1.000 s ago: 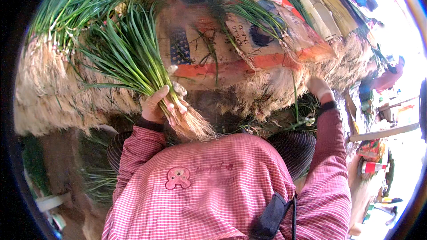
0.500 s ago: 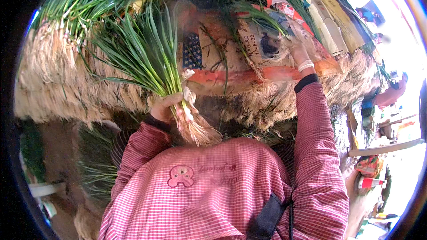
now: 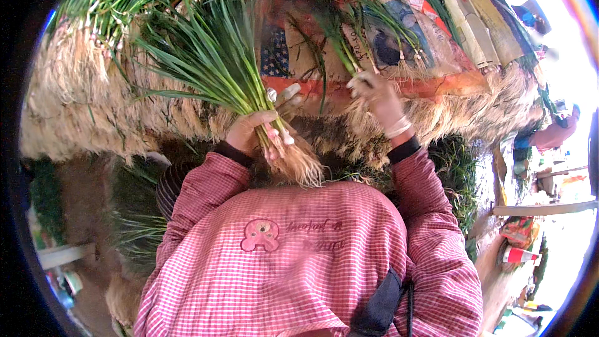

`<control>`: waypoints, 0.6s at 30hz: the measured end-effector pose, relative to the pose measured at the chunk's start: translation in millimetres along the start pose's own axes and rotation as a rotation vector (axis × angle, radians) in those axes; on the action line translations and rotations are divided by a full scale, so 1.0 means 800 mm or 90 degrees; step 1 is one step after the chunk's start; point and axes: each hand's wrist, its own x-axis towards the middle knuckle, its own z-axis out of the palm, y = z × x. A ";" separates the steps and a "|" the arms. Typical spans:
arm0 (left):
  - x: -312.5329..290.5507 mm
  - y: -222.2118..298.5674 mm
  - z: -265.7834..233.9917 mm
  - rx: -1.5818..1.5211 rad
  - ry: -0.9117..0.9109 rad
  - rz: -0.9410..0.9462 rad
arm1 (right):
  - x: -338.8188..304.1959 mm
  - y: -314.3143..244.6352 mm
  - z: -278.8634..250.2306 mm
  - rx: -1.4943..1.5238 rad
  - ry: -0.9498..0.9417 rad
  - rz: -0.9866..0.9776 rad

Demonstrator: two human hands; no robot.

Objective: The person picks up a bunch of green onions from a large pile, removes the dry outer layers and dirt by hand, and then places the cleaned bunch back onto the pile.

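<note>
My left hand point(image 3: 248, 130) is wrapped round the lower stems of a thick bunch of green garlic point(image 3: 234, 81). The long leaves fan up and to the left, while pinkish-white bulbs and stringy roots hang out below the hand. To the right, my gloved right hand point(image 3: 379, 98) is closed on the pale root end of a few green garlic stalks point(image 3: 347, 53), whose roots hang beneath the fingers. Under both hands spreads a printed sack point(image 3: 399, 87). More loose stalks point(image 3: 396, 24) lie on it, beyond the right hand.
A large heap of green garlic point(image 3: 100, 9) lies at the far left, its roots hanging over the front. Root ends point(image 3: 474, 100) line the pile's near edge. Flattened cardboard point(image 3: 465, 12) lies at the far right. A striped cone point(image 3: 519, 255) and a person point(image 3: 556, 128) are farther right.
My right hand has moved left and nearer to me, from the stalks at the right to the few stalks it now grips. The bunch in my left hand has shifted slightly right.
</note>
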 end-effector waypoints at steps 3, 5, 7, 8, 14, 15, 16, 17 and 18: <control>0.001 -0.011 0.013 0.077 0.133 -0.059 | -0.031 -0.041 0.064 0.037 -0.048 -0.085; 0.001 -0.019 0.000 0.156 0.203 -0.120 | -0.046 -0.073 0.093 -0.111 -0.045 -0.153; 0.009 -0.031 -0.001 0.129 0.189 -0.032 | -0.052 -0.064 0.113 -0.153 -0.055 -0.207; 0.003 -0.030 -0.003 0.119 0.194 -0.044 | -0.054 -0.060 0.119 -0.178 -0.089 -0.204; -0.002 -0.029 0.014 0.118 0.221 0.021 | -0.066 0.072 0.131 -0.506 -0.405 -0.008; -0.007 -0.022 0.009 0.115 0.201 -0.029 | -0.063 0.100 0.122 -0.544 -0.393 -0.034; -0.011 -0.019 0.005 0.110 0.178 -0.082 | -0.063 0.110 0.107 -0.583 -0.380 -0.056; -0.003 -0.027 0.002 0.220 0.176 0.049 | -0.057 0.119 0.104 -0.524 -0.327 -0.080; -0.007 -0.023 0.005 0.205 0.180 0.003 | -0.050 0.114 0.101 -0.463 -0.279 -0.110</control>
